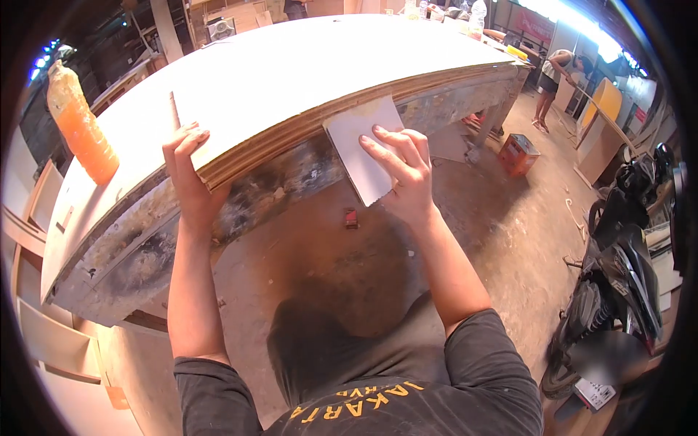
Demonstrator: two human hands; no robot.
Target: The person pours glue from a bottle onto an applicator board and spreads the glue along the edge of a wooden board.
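Observation:
My left hand (190,163) is closed around the near edge of a large white-topped board (291,65), fingers curled on top and thumb low at the edge. Just beyond its fingers, a thin brown stick (174,110) points away across the white surface; whether the fingers touch it, I cannot tell. My right hand (408,171) grips a flat white rectangular piece (356,142) with one ragged end. Its fingers lie across the face and the thumb is hidden behind. The piece is tilted against the board's layered brown edge (283,138).
A bottle of orange liquid (83,134) stands at the board's left. Underneath is a paint-stained bench side (291,178). A small red packet (351,219) and a red tin (518,154) are on the floor. At right are a motorbike (625,269) and a bending person (556,73).

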